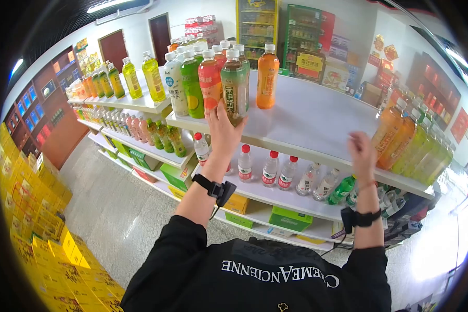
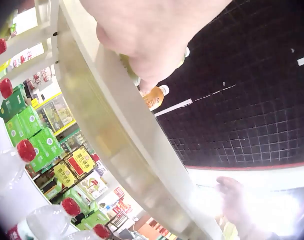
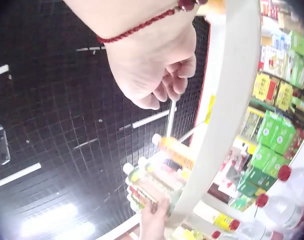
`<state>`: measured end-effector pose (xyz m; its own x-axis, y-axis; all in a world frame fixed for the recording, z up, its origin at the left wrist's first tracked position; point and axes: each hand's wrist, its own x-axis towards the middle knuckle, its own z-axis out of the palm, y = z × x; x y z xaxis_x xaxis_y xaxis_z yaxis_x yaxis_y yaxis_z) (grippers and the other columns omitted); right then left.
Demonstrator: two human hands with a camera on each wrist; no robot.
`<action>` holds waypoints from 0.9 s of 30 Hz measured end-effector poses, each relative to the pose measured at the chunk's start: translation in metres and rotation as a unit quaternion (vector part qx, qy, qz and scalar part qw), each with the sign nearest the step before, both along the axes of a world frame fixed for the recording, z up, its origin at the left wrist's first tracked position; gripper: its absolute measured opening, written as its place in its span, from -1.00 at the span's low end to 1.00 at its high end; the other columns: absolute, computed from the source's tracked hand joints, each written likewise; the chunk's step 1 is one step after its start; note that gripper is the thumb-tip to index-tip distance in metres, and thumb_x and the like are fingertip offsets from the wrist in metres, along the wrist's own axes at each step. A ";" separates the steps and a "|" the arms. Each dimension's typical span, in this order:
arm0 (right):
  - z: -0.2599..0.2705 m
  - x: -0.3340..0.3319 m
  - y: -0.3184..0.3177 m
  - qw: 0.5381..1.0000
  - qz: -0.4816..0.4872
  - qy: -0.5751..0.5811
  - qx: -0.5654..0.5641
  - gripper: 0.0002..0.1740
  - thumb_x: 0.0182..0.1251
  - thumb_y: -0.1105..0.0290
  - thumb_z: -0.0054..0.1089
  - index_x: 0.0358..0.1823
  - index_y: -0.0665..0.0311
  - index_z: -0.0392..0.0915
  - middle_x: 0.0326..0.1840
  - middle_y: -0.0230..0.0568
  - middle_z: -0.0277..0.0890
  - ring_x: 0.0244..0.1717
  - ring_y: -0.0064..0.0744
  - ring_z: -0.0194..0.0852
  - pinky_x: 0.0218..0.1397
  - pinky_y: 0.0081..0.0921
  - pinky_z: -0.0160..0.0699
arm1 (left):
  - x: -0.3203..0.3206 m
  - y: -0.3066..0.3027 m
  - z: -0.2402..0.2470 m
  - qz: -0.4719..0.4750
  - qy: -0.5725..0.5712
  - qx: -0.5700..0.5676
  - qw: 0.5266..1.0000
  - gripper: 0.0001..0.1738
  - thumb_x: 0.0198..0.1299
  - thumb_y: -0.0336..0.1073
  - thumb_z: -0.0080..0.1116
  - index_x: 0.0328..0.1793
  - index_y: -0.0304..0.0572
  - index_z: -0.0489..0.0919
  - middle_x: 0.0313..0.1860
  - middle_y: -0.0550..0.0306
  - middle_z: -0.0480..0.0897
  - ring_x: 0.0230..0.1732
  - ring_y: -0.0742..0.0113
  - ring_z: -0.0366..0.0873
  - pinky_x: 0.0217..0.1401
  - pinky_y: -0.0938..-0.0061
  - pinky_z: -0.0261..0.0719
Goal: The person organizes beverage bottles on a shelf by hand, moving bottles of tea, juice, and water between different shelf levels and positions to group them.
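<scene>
My left hand (image 1: 224, 129) grips the lower part of a green-tinted tea bottle (image 1: 235, 86) with a dark label, at the front edge of the top shelf. Its thumb lies on the right side and fingers reach round the left. Beside it stand a pink-red drink bottle (image 1: 209, 78), a green bottle (image 1: 193, 86) and a white bottle (image 1: 176, 86). An orange bottle (image 1: 267, 78) stands apart to the right. My right hand (image 1: 363, 153), fingers loosely curled and holding nothing, hovers near the shelf's front edge, left of a group of orange bottles (image 1: 390, 135).
Below the top shelf (image 1: 307, 117), red-capped water bottles (image 1: 270, 169) and a green bottle (image 1: 342, 190) line a lower shelf. Another shelf unit with yellow-green bottles (image 1: 153, 78) adjoins on the left. Yellow cartons (image 1: 31, 182) are stacked at far left.
</scene>
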<state>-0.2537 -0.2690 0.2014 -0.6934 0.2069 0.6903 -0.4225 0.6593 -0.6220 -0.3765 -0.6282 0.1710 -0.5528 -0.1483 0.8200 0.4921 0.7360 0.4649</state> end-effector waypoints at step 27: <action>0.028 -0.184 -0.159 0.948 -0.054 -0.285 0.133 -0.19 0.04 -0.05 0.44 0.18 0.38 0.42 0.10 0.11 0.58 0.16 -0.03 0.56 0.22 -0.26 0.52 | -0.001 -0.024 0.012 -0.048 0.009 -0.040 0.998 -0.13 -0.07 -0.14 0.49 0.28 -0.44 0.29 -0.01 -0.26 0.41 -0.03 -0.25 0.47 -0.01 0.07 0.53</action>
<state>-0.4380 -0.4282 0.2295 -0.9541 0.1683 0.2479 0.0103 0.8452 -0.5343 -0.3779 -0.6518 0.1827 -0.5467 -0.0293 0.8368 0.5693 0.7199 0.3971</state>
